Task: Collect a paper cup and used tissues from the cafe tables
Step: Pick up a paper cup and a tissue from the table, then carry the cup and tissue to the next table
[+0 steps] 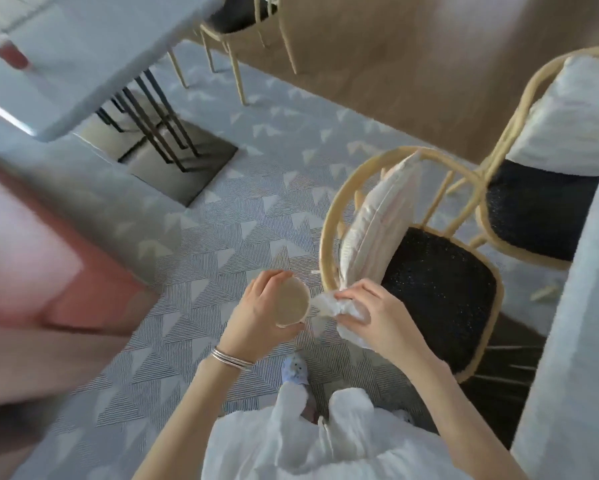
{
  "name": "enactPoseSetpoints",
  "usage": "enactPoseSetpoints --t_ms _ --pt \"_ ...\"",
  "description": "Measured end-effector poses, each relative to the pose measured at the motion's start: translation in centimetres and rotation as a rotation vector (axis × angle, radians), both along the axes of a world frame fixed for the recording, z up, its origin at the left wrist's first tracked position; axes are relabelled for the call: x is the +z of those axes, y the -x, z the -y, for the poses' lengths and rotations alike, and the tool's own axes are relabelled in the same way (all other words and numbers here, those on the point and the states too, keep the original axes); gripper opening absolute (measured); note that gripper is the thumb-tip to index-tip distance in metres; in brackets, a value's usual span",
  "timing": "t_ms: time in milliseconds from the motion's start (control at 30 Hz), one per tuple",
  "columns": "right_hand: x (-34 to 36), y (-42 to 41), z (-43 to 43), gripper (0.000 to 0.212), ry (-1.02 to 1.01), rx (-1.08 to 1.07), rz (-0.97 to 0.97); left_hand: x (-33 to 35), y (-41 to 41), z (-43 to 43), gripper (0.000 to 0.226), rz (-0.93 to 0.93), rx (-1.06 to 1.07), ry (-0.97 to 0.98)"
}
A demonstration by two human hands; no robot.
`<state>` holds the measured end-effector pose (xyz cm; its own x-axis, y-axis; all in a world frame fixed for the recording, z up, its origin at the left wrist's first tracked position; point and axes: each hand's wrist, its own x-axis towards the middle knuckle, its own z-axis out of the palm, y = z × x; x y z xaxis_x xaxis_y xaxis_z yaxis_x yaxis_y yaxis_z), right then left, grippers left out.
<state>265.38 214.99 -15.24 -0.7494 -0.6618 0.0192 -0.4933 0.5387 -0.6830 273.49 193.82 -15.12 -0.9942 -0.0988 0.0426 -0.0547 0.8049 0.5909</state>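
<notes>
Grips likely light, crushable paper cup [292, 303] round its wall with left hand [258, 315], lower centre; bunches soft tissues [327, 304] in right hand [372, 318].

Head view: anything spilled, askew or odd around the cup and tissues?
Nothing stands out. The left hand holds the paper cup mouth-up with no spill on the carpet; the right hand grips the crumpled tissues beside its rim. The chair cushion stands on edge against the backrest.

No legible text, label, brand, number or sign anywhere in view.
</notes>
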Motion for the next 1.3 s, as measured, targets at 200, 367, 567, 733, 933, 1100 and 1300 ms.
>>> enactPoseSetpoints --t_ms 200,367,567,733,933,1100,1300 --pt "1.8 2.1 12.9 0.031 0.007 0.188 -0.081 1.3 -3.9 10.9 0.081 -0.041 0.278 0.025" --pt "4.2 2.9 20.6 0.033 0.045 0.340 -0.120 2.5 -6.7 16.6 0.079 -0.151 0.509 0.048" --pt "4.4 2.9 26.1 0.029 0.059 0.490 -0.128 2.6 -9.0 18.9 0.080 -0.176 0.710 0.062" --pt "3.0 4.2 29.1 0.027 0.061 0.572 -0.092 1.7 -8.7 20.4 0.077 -0.083 0.757 0.018" --pt "2.2 9.3 33.9 0.027 0.042 0.568 -0.043 1.3 -4.1 24.7 0.079 -0.029 0.773 0.000" --pt "3.5 15.8 39.5 0.029 0.067 0.567 -0.048 2.8 2.6 30.5 0.080 -0.013 0.800 0.023" --pt "5.2 21.5 45.1 0.028 0.137 0.546 -0.083 4.7 8.8 35.3 0.078 -0.100 0.802 0.040"
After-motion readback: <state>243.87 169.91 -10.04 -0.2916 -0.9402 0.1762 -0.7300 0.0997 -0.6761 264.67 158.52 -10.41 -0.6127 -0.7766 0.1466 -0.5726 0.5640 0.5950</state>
